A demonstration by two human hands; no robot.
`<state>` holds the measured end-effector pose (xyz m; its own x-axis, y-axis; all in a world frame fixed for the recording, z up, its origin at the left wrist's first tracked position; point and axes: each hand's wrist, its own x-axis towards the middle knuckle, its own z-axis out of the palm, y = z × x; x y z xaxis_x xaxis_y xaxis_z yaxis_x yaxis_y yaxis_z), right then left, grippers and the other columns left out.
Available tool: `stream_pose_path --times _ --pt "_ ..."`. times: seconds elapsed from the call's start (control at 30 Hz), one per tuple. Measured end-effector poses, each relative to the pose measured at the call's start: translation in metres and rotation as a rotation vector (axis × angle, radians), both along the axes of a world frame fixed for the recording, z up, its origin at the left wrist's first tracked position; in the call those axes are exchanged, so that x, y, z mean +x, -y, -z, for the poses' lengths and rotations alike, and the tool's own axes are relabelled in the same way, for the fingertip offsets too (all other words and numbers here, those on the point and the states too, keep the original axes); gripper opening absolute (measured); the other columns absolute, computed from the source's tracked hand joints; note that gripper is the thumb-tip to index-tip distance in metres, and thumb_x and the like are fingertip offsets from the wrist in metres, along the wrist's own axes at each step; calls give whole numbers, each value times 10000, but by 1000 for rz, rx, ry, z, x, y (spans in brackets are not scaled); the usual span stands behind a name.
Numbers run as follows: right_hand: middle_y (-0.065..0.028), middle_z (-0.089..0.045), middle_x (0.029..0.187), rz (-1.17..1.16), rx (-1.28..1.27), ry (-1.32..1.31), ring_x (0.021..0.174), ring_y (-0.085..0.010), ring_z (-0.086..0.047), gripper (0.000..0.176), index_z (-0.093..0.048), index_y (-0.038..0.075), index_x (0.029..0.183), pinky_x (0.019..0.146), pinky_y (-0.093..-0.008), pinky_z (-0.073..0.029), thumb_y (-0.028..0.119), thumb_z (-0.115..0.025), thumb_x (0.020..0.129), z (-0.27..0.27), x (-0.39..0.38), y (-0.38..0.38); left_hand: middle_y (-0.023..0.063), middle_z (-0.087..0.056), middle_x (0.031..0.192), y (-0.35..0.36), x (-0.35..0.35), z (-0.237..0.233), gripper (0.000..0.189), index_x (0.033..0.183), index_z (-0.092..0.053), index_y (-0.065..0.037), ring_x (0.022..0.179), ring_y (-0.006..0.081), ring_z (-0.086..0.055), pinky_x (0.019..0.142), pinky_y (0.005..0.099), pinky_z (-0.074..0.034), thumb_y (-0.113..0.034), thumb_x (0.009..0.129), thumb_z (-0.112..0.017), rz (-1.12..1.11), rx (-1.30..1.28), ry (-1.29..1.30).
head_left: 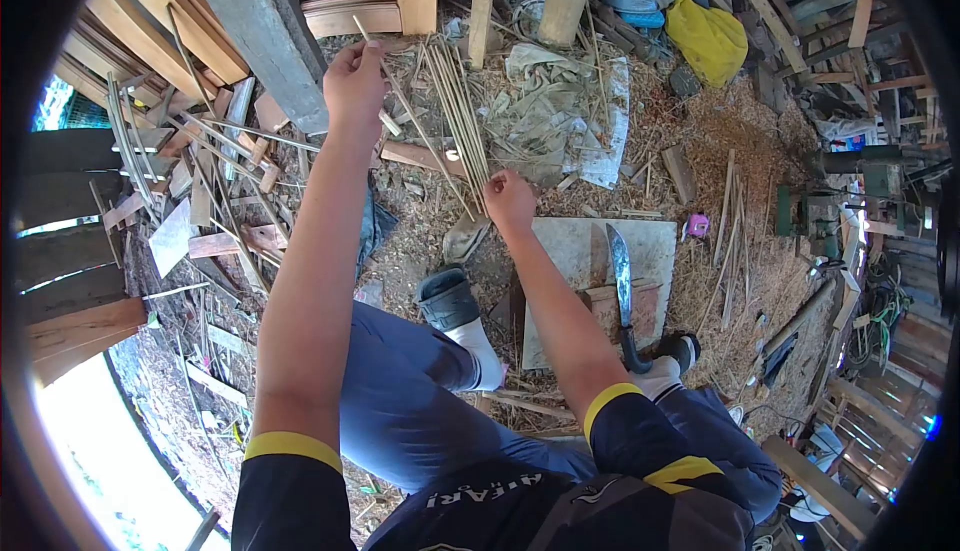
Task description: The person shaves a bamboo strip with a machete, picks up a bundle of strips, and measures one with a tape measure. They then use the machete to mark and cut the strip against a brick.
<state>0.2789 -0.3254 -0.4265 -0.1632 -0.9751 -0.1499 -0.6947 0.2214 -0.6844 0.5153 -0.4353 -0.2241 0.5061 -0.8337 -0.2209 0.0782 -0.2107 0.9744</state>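
My left hand [355, 83] is closed around the upper part of a thin bamboo stick [428, 140], which slants down to the right toward my other hand. Beside that stick, a bundle of bamboo strips [455, 101] fans out slightly at its far end. My right hand [510, 201] is closed at the near end of the bundle, its fingertips partly hidden. A machete [623, 286] with a dark handle lies on a pale board [655, 241], to the right of my right forearm.
Wood scraps [240, 241] litter the ground at left, near a thick grey post [260, 31]. A crumpled plastic sheet [550, 111] lies past the bundle. At right are a pink tape measure [697, 225], loose strips [733, 221] and a yellow bag [706, 41].
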Motion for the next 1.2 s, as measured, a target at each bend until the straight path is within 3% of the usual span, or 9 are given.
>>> stream_pose_path --times 0.1,0.3,0.5,0.7,0.8,0.9,1.0,1.1,1.2 --pt "-112 -747 817 -7 -121 72 743 -286 -724 186 -723 42 959 695 -388 -568 219 -676 926 -5 -6 -4 15 -657 982 4 -6 5 244 1172 -686 -49 847 114 -636 730 297 -570 -247 1037 -637 -7 -13 -59" --pt "-21 -666 830 -135 1 745 737 -80 -593 233 -685 22 1090 647 -270 -488 243 -649 1025 -43 2 -35 17 -644 950 7 -20 4 247 1153 -686 -41 815 111 -615 704 283 -552 -251 1024 -668 0 24 -82" --pt "-8 -616 808 -320 -1 669 733 -73 -567 298 -692 10 1162 660 -259 -458 278 -632 1047 -35 -1 -45 22 -655 996 14 -17 24 299 1207 -654 -42 845 137 -647 720 316 -554 -268 1014 -688 10 28 -164" --pt "19 -543 720 -140 197 842 664 -68 -484 331 -719 17 1132 595 -282 -402 292 -539 1095 -27 -2 -47 27 -667 1041 17 -16 20 338 1249 -625 -39 901 178 -657 782 374 -558 -299 1034 -627 -70 90 -229" --pt "-10 -566 692 -92 176 755 627 -148 -549 344 -721 18 1133 587 -356 -420 306 -541 1084 -17 -3 -44 24 -670 1032 15 -14 17 344 1246 -614 -45 881 177 -642 785 388 -544 -314 1032 -602 -101 145 -258" --pt "-92 -606 703 -177 33 263 656 -308 -625 332 -699 9 1156 628 -434 -479 285 -541 1063 -1 -4 -34 23 -665 1005 15 -9 15 323 1214 -618 -53 831 166 -619 746 380 -526 -317 1030 -594 -112 146 -302" --pt "-195 -661 939 -169 -11 224 850 -425 -645 341 -656 12 1213 750 -508 -522 280 -596 1010 13 4 -24 20 -649 971 16 -5 13 311 1188 -621 -55 803 162 -603 715 377 -510 -323 1043 -559 -171 91 -332" --pt "-230 -607 1203 -281 -135 -144 1058 -418 -625 431 -611 38 1284 880 -524 -525 314 -672 958 -12 11 -19 20 -634 955 16 2 8 328 1181 -626 -50 817 171 -603 716 389 -511 -334 1053 -523 -195 54 -384" --pt "-225 -513 1376 -237 -76 -204 1228 -426 -549 627 -548 54 1368 990 -557 -469 374 -771 876 -29 28 -13 23 -632 965 15 3 0 335 1173 -624 -52 834 182 -599 719 400 -512 -344 1058 -505 -252 39 -363"
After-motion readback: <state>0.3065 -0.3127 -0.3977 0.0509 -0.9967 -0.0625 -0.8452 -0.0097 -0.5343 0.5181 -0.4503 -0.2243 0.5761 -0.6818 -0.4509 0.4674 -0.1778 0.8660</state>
